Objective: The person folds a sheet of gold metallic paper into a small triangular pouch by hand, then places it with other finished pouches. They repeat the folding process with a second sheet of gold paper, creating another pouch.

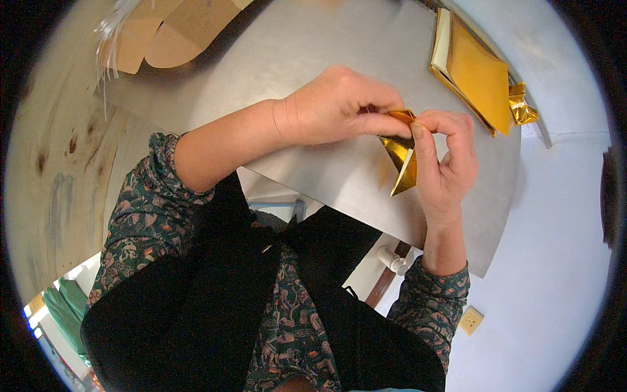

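Note:
A piece of shiny gold foil paper (400, 155), folded to a narrow point at its lower end, is held up between both hands above the grey tabletop (261, 72). My left hand (343, 104) comes in from the left and pinches the paper's upper edge between thumb and fingers. On the other side, my right hand (447, 153) grips the same edge with thumb and curled forefinger. The fingertips of both hands meet at the fold and partly hide it. A pale strip shows along one side of the hanging point.
At the far right lies a stack of gold paper sheets (473, 68), beside a small crinkled gold foil piece (521, 104) by the wall. Brown cardboard (189, 32) and white strings (108, 49) lie at the far left, near a wooden board (72, 157). A wall socket (471, 321) sits lower right.

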A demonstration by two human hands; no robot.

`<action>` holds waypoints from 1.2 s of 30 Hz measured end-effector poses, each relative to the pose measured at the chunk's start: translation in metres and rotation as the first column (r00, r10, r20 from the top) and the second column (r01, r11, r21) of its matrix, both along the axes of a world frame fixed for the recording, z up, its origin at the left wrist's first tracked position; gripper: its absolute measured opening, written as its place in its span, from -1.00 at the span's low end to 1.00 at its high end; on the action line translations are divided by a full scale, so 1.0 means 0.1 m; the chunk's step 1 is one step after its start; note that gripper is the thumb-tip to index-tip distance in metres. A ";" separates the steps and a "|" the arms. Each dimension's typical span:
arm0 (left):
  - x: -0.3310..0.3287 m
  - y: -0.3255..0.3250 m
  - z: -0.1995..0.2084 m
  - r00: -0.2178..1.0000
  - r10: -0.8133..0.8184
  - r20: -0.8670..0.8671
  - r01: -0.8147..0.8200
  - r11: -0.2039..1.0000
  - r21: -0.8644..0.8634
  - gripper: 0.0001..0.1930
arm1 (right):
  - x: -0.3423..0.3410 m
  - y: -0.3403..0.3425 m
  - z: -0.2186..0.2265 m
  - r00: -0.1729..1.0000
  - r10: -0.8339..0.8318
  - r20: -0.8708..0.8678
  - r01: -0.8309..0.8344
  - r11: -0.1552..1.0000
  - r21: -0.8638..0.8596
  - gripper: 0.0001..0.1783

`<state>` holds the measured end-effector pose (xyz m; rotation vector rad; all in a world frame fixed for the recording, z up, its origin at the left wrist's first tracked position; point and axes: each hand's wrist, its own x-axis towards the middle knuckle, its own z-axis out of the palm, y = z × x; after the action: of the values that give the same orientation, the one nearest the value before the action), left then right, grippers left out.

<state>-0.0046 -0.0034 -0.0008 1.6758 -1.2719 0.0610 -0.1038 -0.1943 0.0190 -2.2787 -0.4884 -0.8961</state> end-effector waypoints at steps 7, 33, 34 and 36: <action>0.05 0.02 -0.01 0.999 0.028 0.015 -0.028 1.000 0.007 -0.82 | 0.02 0.00 0.00 0.999 0.017 -0.051 -0.016 1.000 0.021 -0.88; 0.07 -0.01 -0.07 0.965 -0.073 0.252 0.077 0.997 -0.005 -0.83 | 0.02 -0.03 -0.02 0.997 0.040 -0.071 -0.040 0.999 0.000 -0.90; 0.07 -0.01 -0.07 0.972 -0.081 0.223 0.084 0.996 -0.006 -0.83 | 0.01 -0.04 -0.02 0.996 0.037 -0.084 -0.037 0.999 0.003 -0.90; 0.07 0.00 -0.06 0.982 -0.084 0.169 0.084 0.996 0.005 -0.82 | 0.02 -0.06 -0.02 0.995 0.044 -0.090 -0.043 0.999 0.010 -0.87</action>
<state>0.0026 -0.0035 -0.0069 1.6399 -1.4678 0.1569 -0.1019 -0.2005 0.0166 -2.2811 -0.4919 -0.7690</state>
